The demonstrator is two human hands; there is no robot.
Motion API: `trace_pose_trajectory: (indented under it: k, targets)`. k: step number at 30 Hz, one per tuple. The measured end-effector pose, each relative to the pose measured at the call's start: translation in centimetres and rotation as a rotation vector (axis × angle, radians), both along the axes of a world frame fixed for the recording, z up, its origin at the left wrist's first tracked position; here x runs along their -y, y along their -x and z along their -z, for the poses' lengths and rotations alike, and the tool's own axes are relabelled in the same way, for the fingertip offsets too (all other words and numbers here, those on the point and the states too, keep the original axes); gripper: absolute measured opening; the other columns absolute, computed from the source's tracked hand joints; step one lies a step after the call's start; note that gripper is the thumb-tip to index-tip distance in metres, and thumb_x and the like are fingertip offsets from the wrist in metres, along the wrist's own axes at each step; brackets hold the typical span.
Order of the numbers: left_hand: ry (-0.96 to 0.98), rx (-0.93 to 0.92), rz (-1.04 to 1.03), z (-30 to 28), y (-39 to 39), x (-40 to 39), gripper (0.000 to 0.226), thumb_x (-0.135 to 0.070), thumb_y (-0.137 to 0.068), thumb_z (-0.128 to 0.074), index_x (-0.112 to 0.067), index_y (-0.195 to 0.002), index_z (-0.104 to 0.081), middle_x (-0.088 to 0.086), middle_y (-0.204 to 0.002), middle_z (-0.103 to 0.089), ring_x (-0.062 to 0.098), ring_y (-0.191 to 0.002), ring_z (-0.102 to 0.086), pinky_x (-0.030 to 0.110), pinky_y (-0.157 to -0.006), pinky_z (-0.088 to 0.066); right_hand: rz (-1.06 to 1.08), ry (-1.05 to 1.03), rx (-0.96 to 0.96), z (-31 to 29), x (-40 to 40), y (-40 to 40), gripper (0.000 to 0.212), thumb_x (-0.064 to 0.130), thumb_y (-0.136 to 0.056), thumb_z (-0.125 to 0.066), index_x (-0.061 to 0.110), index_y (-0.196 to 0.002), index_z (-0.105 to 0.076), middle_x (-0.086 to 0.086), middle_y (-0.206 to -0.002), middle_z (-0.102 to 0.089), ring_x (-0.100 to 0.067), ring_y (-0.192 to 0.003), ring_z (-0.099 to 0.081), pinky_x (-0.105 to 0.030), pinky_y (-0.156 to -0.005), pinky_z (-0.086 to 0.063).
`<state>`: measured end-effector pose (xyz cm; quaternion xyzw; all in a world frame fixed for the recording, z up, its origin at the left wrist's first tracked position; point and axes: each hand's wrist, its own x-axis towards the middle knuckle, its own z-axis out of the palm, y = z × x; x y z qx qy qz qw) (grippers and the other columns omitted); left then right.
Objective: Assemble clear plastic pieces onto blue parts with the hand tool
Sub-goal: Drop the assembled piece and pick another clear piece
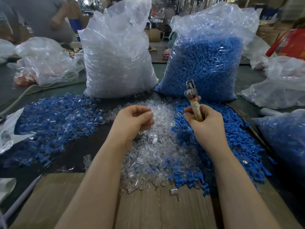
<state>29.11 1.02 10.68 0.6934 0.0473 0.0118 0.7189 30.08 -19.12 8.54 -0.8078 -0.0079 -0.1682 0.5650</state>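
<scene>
My right hand (203, 124) grips the hand tool (192, 96) by its tape-wrapped handle, metal head pointing up and away. My left hand (133, 121) hovers over the heap of clear plastic pieces (156, 149) with its fingers curled; a clear piece seems pinched at the fingertips, but blur hides it. A heap of loose blue parts (231, 142) lies right of the clear heap. To the left spreads a pile of blue parts with clear pieces fitted on them (54, 123).
Two tall plastic bags stand behind the heaps: one of clear pieces (115, 60), one of blue parts (206, 60). More bags lie at the left (46, 63) and right (280, 86). A cardboard sheet (148, 205) lies under my forearms. Another person (42, 17) stands at the far left.
</scene>
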Motion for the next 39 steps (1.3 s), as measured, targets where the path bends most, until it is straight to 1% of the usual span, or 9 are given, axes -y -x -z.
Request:
trace_pose_trajectory:
  k: [3, 6, 11, 15, 18, 21, 27, 34, 39]
  targets:
    - [0.15, -0.01, 0.026, -0.2, 0.1, 0.7, 0.013, -0.004, -0.094, -0.061, -0.011, -0.099, -0.071, 0.0, -0.069, -0.07, 0.007, -0.065, -0.068, 0.019, -0.063, -0.057, -0.076, -0.078, 0.015, -0.4, -0.4, 0.4, 0.018, 0.012, -0.092, -0.065, 0.028, -0.086, -0.07, 0.009, -0.058, -0.057, -0.008, -0.047, -0.038, -0.01, -0.044, -0.035]
    - [0.286, -0.048, 0.04, -0.3, 0.2, 1.2, 0.015, -0.005, -0.095, -0.059, -0.01, -0.1, -0.072, 0.002, -0.069, -0.071, 0.008, -0.065, -0.068, 0.02, -0.063, -0.058, -0.111, -0.116, 0.027, -0.6, -0.8, 0.5, 0.02, 0.011, -0.092, -0.066, 0.03, -0.085, -0.069, -0.002, -0.08, -0.065, -0.025, -0.064, -0.048, -0.008, -0.054, -0.043]
    - [0.461, -0.084, 0.064, -0.5, 0.4, 1.7, 0.017, 0.0, -0.093, -0.057, -0.007, -0.102, -0.07, 0.006, -0.073, -0.073, 0.011, -0.067, -0.071, 0.022, -0.065, -0.059, -0.118, -0.106, 0.07, -0.7, -1.2, 0.5, 0.021, 0.012, -0.089, -0.069, 0.03, -0.079, -0.064, -0.001, -0.081, -0.064, -0.008, -0.065, -0.053, -0.01, -0.058, -0.046]
    - [0.515, -0.104, 0.089, -0.7, 0.4, 1.7, 0.02, 0.003, -0.092, -0.056, -0.005, -0.104, -0.07, 0.009, -0.076, -0.074, 0.013, -0.069, -0.072, 0.024, -0.07, -0.061, -0.142, -0.114, 0.102, -0.8, -1.3, 0.7, 0.021, 0.013, -0.09, -0.068, 0.03, -0.079, -0.065, -0.003, -0.08, -0.064, -0.007, -0.067, -0.055, -0.012, -0.06, -0.046]
    - [0.526, -0.089, 0.119, -0.7, 0.5, 1.5, 0.025, 0.003, -0.082, -0.063, -0.003, -0.106, -0.07, 0.01, -0.08, -0.074, 0.015, -0.073, -0.072, 0.023, -0.071, -0.06, -0.152, -0.122, 0.109, -0.8, -1.4, 0.8, 0.019, 0.014, -0.091, -0.067, 0.03, -0.081, -0.066, -0.002, -0.08, -0.064, -0.007, -0.069, -0.055, -0.012, -0.061, -0.047]
    - [0.517, -0.067, 0.112, -0.6, 0.5, 1.6, 0.026, -0.005, -0.075, -0.068, -0.003, -0.1, -0.07, 0.008, -0.078, -0.074, 0.013, -0.071, -0.072, 0.023, -0.069, -0.06, -0.158, -0.133, 0.115, -0.9, -1.4, 0.7, 0.016, 0.014, -0.091, -0.067, 0.029, -0.083, -0.066, 0.003, -0.081, -0.065, -0.006, -0.071, -0.058, -0.011, -0.065, -0.048]
    - [0.309, -0.062, -0.007, -0.3, 0.4, 2.4, 0.013, -0.02, -0.084, -0.072, -0.007, -0.088, -0.072, 0.0, -0.067, -0.068, 0.007, -0.058, -0.064, 0.019, -0.06, -0.056, -0.17, -0.142, 0.132, -1.0, -1.8, 0.7, 0.017, 0.013, -0.09, -0.07, 0.028, -0.084, -0.064, 0.014, -0.078, -0.066, -0.002, -0.072, -0.06, -0.014, -0.069, -0.052]
    - [0.099, 0.065, -0.135, -0.2, 0.7, 3.3, 0.014, -0.019, -0.089, -0.072, -0.006, -0.085, -0.073, 0.006, -0.073, -0.075, 0.013, -0.066, -0.072, 0.021, -0.06, -0.057, -0.175, -0.11, 0.2, -1.4, -2.2, 1.0, 0.02, 0.01, -0.088, -0.071, 0.028, -0.087, -0.062, 0.023, -0.082, -0.065, 0.003, -0.076, -0.061, -0.011, -0.071, -0.049]
    - [0.037, 0.119, -0.167, -0.2, 0.9, 4.0, 0.011, -0.019, -0.085, -0.076, -0.011, -0.079, -0.074, 0.005, -0.069, -0.074, 0.014, -0.062, -0.072, 0.02, -0.056, -0.054, -0.15, -0.084, 0.236, -1.5, -2.4, 1.1, 0.018, 0.011, -0.088, -0.071, 0.027, -0.088, -0.062, 0.012, -0.087, -0.065, -0.002, -0.075, -0.061, -0.015, -0.067, -0.051]
